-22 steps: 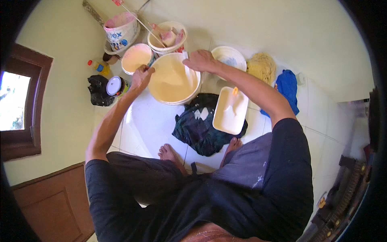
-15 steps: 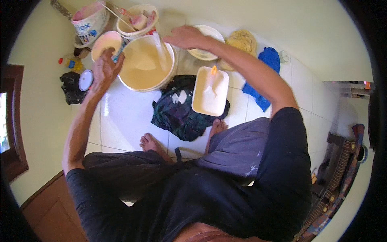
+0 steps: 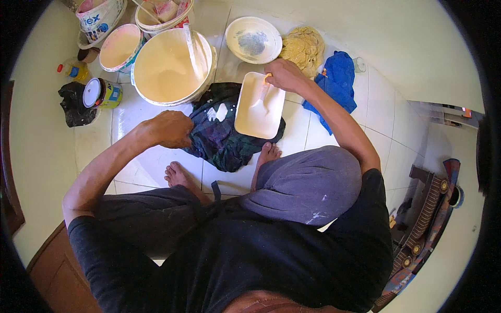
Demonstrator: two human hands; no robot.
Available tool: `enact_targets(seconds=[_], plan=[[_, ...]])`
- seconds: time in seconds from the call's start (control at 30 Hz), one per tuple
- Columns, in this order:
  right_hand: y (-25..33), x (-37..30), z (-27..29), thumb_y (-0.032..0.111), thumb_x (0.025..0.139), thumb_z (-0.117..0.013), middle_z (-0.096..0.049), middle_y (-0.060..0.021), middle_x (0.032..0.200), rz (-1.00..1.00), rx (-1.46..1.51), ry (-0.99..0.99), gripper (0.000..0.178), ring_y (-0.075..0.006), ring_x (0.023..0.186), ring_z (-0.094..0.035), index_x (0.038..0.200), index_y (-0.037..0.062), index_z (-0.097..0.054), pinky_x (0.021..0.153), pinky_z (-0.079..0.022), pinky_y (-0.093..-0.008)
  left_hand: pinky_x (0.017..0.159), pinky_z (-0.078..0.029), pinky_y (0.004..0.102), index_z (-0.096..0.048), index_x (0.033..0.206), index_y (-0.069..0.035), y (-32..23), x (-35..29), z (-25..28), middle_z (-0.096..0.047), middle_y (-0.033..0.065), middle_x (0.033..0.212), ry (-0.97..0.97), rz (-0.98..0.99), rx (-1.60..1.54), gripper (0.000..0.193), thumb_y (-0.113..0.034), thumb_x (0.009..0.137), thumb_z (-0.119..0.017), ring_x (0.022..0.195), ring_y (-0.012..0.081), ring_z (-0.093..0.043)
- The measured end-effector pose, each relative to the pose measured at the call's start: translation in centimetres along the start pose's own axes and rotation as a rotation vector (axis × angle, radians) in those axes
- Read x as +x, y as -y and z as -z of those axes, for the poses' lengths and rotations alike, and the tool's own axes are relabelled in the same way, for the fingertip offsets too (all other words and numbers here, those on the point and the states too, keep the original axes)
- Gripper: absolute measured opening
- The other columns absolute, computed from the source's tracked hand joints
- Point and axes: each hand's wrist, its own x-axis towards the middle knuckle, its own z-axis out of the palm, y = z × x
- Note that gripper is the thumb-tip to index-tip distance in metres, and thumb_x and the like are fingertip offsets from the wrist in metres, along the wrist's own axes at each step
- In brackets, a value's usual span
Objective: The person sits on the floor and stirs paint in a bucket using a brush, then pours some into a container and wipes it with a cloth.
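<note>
My right hand (image 3: 286, 74) is closed at the orange handle end of a paintbrush (image 3: 262, 96). The brush lies in a white paint tray (image 3: 240, 116) coated with cream paint, its lower part blending into that paint. Under the tray is a crumpled dark cloth (image 3: 222, 143) with white patches. My left hand (image 3: 169, 129) is closed at the cloth's left edge, its fingertips partly hidden against the fabric. Beyond it stands a big bucket (image 3: 138, 86) of cream paint, with a pale flat stick (image 3: 192, 52) leaning inside.
A paint-stained tub (image 3: 116, 50), further buckets (image 3: 151, 26) and a lidded can (image 3: 99, 94) crowd the far left. A white basin (image 3: 253, 39), a yellowish cloth (image 3: 304, 49) and a blue cloth (image 3: 336, 83) lie along the wall. My bare feet (image 3: 180, 175) flank the dark cloth.
My left hand has left the small tub and come down to the dark cloth. My right hand has moved from beside the big bucket to the brush handle.
</note>
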Motion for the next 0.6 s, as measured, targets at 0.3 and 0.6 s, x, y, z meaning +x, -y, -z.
enact_targets(seconds=[0.3, 0.6], plan=[[3.3, -6.3, -0.3, 0.028, 0.077, -0.07, -0.068, -0.0169, 0.078, -0.047, 0.394, 0.078, 0.027, -0.0323, 0.072, -0.066, 0.095, 0.0079, -0.069, 0.067, -0.051, -0.0412, 0.075, -0.048, 0.0512, -0.063, 0.08, -0.001, 1.2, 1.0, -0.9, -0.066, 0.0226, 0.081, -0.038, -0.051, -0.151, 0.021, -0.021, 0.078, -0.058, 0.084, 0.0428, -0.063], [6.0, -9.7, 3.1, 0.03, 0.085, -0.066, -0.065, -0.0147, 0.069, -0.068, 0.414, -0.161, 0.023, -0.0301, 0.063, -0.064, 0.091, 0.0075, -0.07, 0.059, -0.049, -0.0394, 0.077, -0.047, 0.0516, -0.061, 0.082, 0.0, 1.4, 1.5, -1.6, -0.064, 0.023, 0.081, -0.026, -0.089, -0.102, 0.02, -0.019, 0.084, -0.055, 0.084, 0.0435, -0.061]])
